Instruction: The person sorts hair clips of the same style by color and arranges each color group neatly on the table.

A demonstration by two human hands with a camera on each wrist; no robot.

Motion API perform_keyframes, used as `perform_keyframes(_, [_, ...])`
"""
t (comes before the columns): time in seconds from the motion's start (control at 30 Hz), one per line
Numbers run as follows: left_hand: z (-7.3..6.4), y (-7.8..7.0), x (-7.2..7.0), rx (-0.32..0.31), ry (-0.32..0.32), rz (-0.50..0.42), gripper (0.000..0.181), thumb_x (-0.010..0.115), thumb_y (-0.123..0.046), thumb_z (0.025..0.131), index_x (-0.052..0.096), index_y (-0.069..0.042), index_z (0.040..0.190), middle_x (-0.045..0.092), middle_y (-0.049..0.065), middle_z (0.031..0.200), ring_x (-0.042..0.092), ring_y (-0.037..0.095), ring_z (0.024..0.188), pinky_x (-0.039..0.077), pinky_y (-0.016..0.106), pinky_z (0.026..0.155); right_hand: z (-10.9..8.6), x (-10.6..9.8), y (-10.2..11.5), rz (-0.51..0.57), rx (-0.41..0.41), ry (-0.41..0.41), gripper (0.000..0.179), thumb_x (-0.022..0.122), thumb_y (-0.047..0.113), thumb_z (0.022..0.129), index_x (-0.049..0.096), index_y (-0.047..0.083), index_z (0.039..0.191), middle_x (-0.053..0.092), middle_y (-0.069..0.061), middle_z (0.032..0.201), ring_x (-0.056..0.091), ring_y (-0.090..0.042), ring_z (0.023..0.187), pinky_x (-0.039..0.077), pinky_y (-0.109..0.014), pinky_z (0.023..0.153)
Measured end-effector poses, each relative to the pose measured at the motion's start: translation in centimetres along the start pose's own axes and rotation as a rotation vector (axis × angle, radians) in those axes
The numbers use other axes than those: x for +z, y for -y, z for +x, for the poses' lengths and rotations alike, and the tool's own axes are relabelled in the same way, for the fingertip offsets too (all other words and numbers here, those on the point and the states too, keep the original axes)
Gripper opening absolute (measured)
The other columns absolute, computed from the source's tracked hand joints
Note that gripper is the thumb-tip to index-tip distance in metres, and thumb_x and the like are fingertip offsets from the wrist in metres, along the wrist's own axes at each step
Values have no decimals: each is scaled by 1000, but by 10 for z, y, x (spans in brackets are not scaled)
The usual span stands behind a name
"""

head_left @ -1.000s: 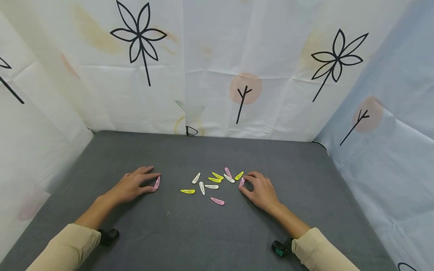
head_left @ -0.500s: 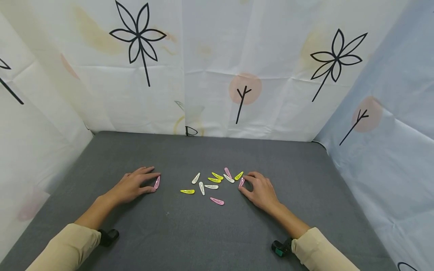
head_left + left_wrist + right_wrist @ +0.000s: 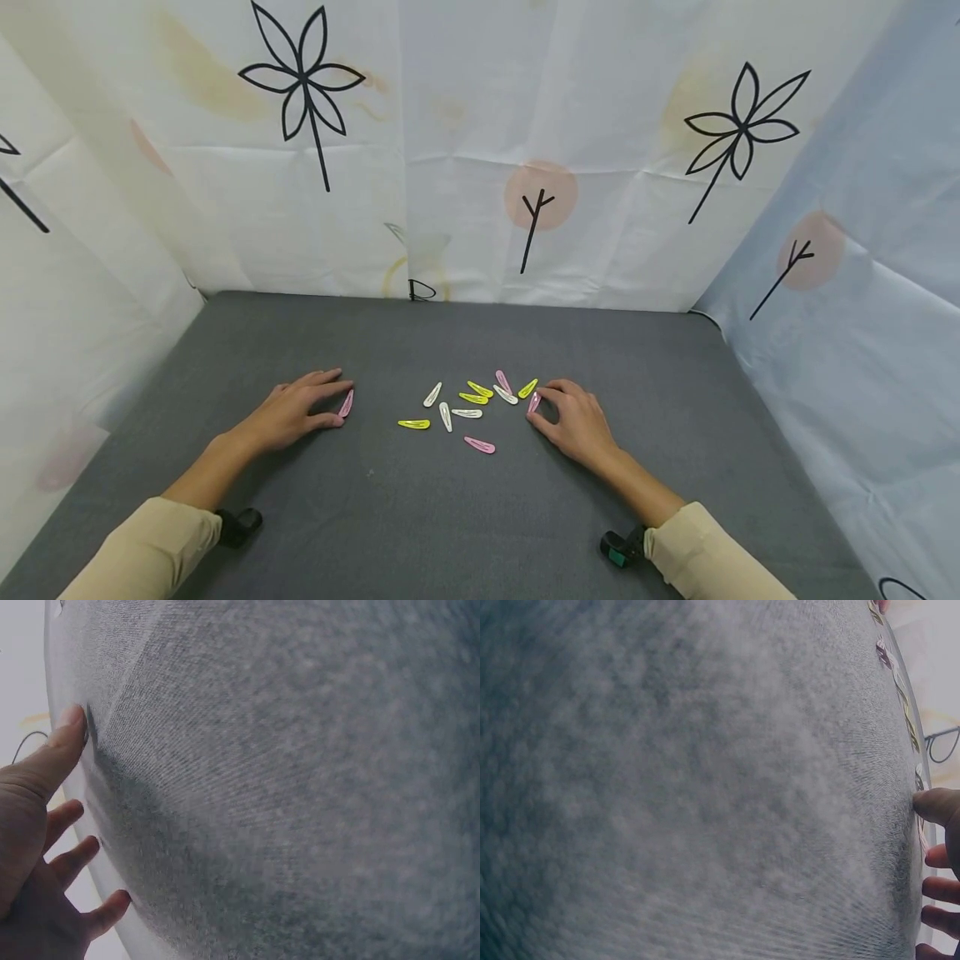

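In the head view, a pink snap hair clip (image 3: pixel 346 403) lies on the grey cloth with my left hand (image 3: pixel 303 407) pinching it end to end between thumb and index finger. My right hand (image 3: pixel 577 421) does likewise with another pink snap hair clip (image 3: pixel 534 402), its other fingers bent behind. Between the hands, several white, yellow and pink clips are scattered, among them a yellow clip (image 3: pixel 414 424), a white clip (image 3: pixel 446 417) and a pink clip (image 3: pixel 479 445). The left wrist view shows my left thumb (image 3: pixel 69 735) at the cloth, the clip there hidden.
A grey cloth (image 3: pixel 420 517) covers the table. White printed curtains (image 3: pixel 465 100) with leaf drawings stand behind it and on both sides. Black cameras are strapped at the wrists, the right camera (image 3: pixel 622 550) below a beige sleeve.
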State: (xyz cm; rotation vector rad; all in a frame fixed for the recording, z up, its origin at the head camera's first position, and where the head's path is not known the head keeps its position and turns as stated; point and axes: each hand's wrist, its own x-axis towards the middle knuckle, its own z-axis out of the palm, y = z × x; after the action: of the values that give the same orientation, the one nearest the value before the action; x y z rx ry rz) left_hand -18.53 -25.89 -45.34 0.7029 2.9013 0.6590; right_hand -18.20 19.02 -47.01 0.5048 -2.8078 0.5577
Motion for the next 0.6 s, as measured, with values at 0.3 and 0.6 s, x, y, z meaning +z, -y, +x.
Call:
perform_keyframes(0.3, [11,-40,20,154,-95,67,61,77,-35,87,59,-9,139,41,20,153,38,43,139,36,68,98,0,-1,0,12,-5,-2,46,81,34,83,72,4,117,65,-14,117,60,-33,113,44,-56,92])
perform_keyframes(0.6, [18,-101,48,305,-31,45,56,74,-43,88,65,-13,134,41,17,154,36,37,142,38,62,100,-1,1,-1,14,-10,-15,44,81,33,83,72,4,116,66,-11,116,61,-31,112,45,-55,91])
